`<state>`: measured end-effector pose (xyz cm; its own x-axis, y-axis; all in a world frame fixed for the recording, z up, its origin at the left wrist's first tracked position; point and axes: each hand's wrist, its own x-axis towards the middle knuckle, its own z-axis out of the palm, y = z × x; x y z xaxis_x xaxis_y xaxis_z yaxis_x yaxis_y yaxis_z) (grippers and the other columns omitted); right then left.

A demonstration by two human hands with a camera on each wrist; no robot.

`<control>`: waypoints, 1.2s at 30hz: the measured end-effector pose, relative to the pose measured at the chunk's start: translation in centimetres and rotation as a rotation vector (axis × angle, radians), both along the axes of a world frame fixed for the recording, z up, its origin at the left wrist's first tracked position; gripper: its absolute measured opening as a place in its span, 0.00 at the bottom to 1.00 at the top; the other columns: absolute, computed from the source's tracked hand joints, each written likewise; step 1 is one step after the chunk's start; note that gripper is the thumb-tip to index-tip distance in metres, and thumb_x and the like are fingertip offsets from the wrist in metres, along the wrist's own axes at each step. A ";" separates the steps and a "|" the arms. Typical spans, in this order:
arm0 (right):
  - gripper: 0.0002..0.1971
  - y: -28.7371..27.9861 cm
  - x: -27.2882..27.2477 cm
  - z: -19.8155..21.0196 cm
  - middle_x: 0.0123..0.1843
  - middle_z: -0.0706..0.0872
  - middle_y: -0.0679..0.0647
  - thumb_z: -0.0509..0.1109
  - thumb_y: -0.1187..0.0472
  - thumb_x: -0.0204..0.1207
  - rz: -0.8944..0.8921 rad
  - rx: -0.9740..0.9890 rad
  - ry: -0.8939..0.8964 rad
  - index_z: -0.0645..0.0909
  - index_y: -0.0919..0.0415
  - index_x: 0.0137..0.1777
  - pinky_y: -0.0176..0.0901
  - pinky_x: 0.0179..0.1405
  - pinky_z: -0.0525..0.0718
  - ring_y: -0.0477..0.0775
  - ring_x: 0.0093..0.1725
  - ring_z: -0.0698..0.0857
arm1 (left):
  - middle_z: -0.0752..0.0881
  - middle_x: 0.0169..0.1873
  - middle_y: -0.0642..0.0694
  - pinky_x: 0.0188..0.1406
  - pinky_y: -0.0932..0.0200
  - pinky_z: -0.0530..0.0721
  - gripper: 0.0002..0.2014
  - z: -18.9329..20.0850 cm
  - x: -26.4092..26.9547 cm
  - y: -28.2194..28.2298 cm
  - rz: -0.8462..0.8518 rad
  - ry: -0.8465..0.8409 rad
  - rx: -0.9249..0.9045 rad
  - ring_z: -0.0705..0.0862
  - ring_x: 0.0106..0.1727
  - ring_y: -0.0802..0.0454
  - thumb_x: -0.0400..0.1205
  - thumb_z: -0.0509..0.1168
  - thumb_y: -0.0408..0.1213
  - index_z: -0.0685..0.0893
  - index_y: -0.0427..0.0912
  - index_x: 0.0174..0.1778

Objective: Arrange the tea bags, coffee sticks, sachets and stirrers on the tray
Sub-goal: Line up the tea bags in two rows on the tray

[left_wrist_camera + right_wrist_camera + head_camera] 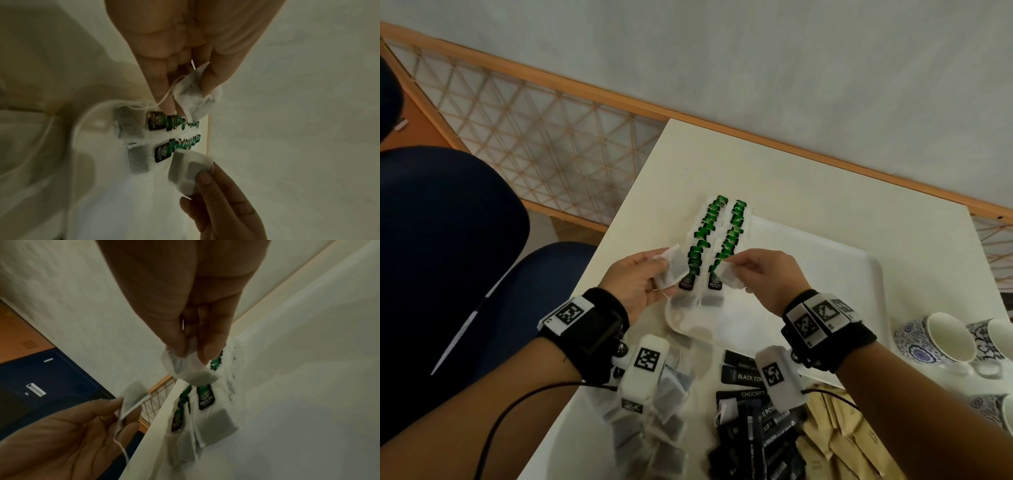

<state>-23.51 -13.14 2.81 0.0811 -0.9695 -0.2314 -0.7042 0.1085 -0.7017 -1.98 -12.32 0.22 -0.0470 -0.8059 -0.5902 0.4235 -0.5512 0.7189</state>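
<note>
We pinch one limp, feather-light tea bag in our left hand [635,282] and another in our right hand [763,277], just above the tray's [859,270] left-hand rows, judging paper edges the safest hold.

Tray right half: I see bare white tray [842,274], open to a hand.
Tray left edge: two tea bag rows [717,240] block it.
Near side: sachet piles [756,428].
Far right: cups [941,339].
</note>
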 end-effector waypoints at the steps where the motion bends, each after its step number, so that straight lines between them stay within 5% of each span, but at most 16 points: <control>1: 0.10 0.0 0.0 0.0 0.38 0.87 0.52 0.67 0.62 0.77 -0.020 -0.012 -0.013 0.84 0.45 0.52 0.35 0.40 0.81 0.45 0.35 0.84 | 0.87 0.50 0.39 0.37 0.53 0.90 0.09 0.0 0.0 0.0 0.005 0.000 -0.004 0.87 0.47 0.44 0.81 0.63 0.24 0.83 0.41 0.52; 3: 0.11 0.1 0.2 0.0 0.36 0.86 0.58 0.65 0.64 0.77 -0.050 -0.018 -0.049 0.82 0.45 0.49 0.40 0.39 0.85 0.46 0.32 0.86 | 0.84 0.53 0.38 0.40 0.50 0.89 0.11 -0.2 -0.1 -0.1 0.014 -0.012 -0.008 0.86 0.47 0.43 0.82 0.62 0.23 0.81 0.43 0.52; 5: 0.14 0.2 0.4 0.1 0.36 0.86 0.54 0.61 0.66 0.78 -0.040 0.013 -0.085 0.84 0.46 0.47 0.44 0.42 0.87 0.45 0.32 0.87 | 0.82 0.55 0.36 0.43 0.47 0.88 0.11 -0.3 -0.2 -0.1 0.017 -0.024 -0.013 0.85 0.50 0.41 0.82 0.61 0.22 0.79 0.45 0.50; 8: 0.20 0.1 0.5 0.3 0.52 0.88 0.49 0.58 0.67 0.78 0.047 0.067 0.000 0.87 0.49 0.57 0.41 0.51 0.85 0.49 0.47 0.87 | 0.81 0.53 0.35 0.41 0.47 0.89 0.11 -0.4 -0.3 -0.1 0.013 -0.021 -0.031 0.84 0.49 0.40 0.82 0.60 0.21 0.78 0.43 0.47; 11: 0.23 0.1 0.5 0.4 0.51 0.87 0.48 0.57 0.70 0.77 0.163 0.090 0.156 0.80 0.52 0.69 0.29 0.57 0.73 0.49 0.60 0.83 | 0.83 0.48 0.38 0.41 0.51 0.89 0.13 -0.3 -0.3 -0.1 -0.006 -0.048 -0.058 0.85 0.44 0.45 0.80 0.62 0.20 0.79 0.43 0.50; 14: 0.20 0.0 0.3 0.6 0.60 0.87 0.46 0.58 0.66 0.82 0.200 0.023 0.267 0.80 0.50 0.69 0.31 0.59 0.73 0.51 0.65 0.81 | 0.84 0.45 0.41 0.33 0.57 0.89 0.15 0.0 -0.1 0.0 -0.040 -0.073 -0.091 0.84 0.39 0.49 0.78 0.65 0.19 0.81 0.44 0.52; 16: 0.16 0.0 0.2 0.7 0.63 0.86 0.44 0.60 0.59 0.83 0.241 -0.042 0.355 0.82 0.46 0.65 0.37 0.57 0.76 0.49 0.65 0.80 | 0.80 0.39 0.45 0.27 0.63 0.85 0.16 0.2 0.1 0.0 -0.051 -0.108 -0.111 0.81 0.35 0.52 0.77 0.66 0.19 0.82 0.45 0.52; 19: 0.10 0.2 0.0 0.6 0.53 0.80 0.44 0.65 0.50 0.80 0.289 -0.135 0.374 0.87 0.42 0.56 0.43 0.52 0.77 0.47 0.58 0.77 | 0.73 0.34 0.49 0.24 0.67 0.81 0.15 0.3 0.4 -0.1 -0.058 -0.171 -0.124 0.77 0.33 0.56 0.77 0.67 0.20 0.84 0.46 0.49; 25: 0.12 -0.3 1.0 0.2 0.55 0.88 0.47 0.65 0.55 0.81 0.494 0.094 0.395 0.86 0.52 0.60 0.41 0.56 0.79 0.50 0.56 0.84 | 0.76 0.30 0.45 0.19 0.67 0.76 0.10 0.6 0.7 0.0 -0.043 -0.155 -0.097 0.76 0.20 0.58 0.81 0.63 0.23 0.84 0.42 0.48; 29: 0.12 -0.8 1.9 -0.9 0.57 0.87 0.48 0.64 0.55 0.81 0.571 0.195 0.427 0.85 0.52 0.60 0.38 0.51 0.75 0.51 0.56 0.82 | 0.80 0.32 0.43 0.17 0.67 0.77 0.09 0.5 0.8 0.0 -0.049 -0.132 -0.063 0.81 0.21 0.54 0.82 0.61 0.25 0.85 0.41 0.46; 36: 0.14 -2.2 2.1 -1.6 0.56 0.85 0.49 0.67 0.54 0.79 0.452 0.050 0.425 0.83 0.50 0.63 0.45 0.57 0.81 0.50 0.54 0.82 | 0.84 0.33 0.40 0.22 0.66 0.83 0.10 0.5 0.7 -0.2 -0.117 -0.115 -0.030 0.84 0.27 0.52 0.82 0.61 0.24 0.86 0.36 0.52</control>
<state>-21.37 -15.35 1.24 0.3718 -0.8480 -0.3776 -0.9049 -0.2403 -0.3514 -1.31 -12.55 0.69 -0.0749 -0.8160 -0.5731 0.2713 -0.5698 0.7757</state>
